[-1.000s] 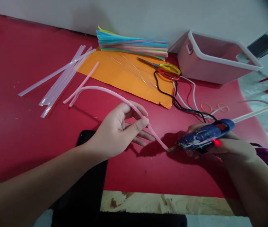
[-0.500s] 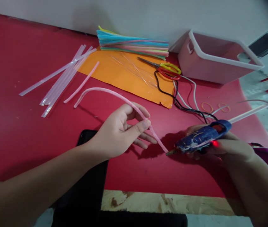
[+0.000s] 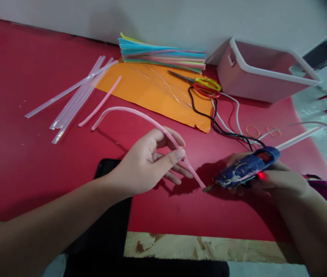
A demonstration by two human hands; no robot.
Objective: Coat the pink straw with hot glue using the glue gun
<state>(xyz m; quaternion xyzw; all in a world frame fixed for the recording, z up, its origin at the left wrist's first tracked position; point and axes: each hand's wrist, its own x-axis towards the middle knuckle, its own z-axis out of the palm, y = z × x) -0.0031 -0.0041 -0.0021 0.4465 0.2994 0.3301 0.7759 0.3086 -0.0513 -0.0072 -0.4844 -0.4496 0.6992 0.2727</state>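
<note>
The left hand (image 3: pixel 149 165) pinches a long pink fuzzy stick (image 3: pixel 140 113) between thumb and fingers, and its other fingers hang loose below. The fuzzy stick bends up and over, and its far end droops to the left of these fingers. Its near end points down to the right, where the tip of a blue glue gun (image 3: pixel 242 169) seems to touch it. The right hand (image 3: pixel 284 182) grips the glue gun, though some of its fingers are hidden. A clear stick (image 3: pixel 299 138) pokes out of the back, and a red light (image 3: pixel 261 176) glows by the right thumb. Under the left wrist is a flat black thing (image 3: pixel 111 223). The red tabletop (image 3: pixel 166 215) is below both hands.

A bit past the left fingers lies a short pink fuzzy stick (image 3: pixel 100 102), with a pile of clear sticks (image 3: pixel 74 100) farther left. Ahead of the fingers is an orange sheet (image 3: pixel 129 90), with scissors (image 3: pixel 204 85) on it. Black cord (image 3: pixel 197 110) and white cord (image 3: pixel 236 111) curl beyond the right fingers. Farthest ahead are a bunch of colorful fuzzy sticks (image 3: pixel 163 54) and, to its right, a pink box (image 3: pixel 244 82).
</note>
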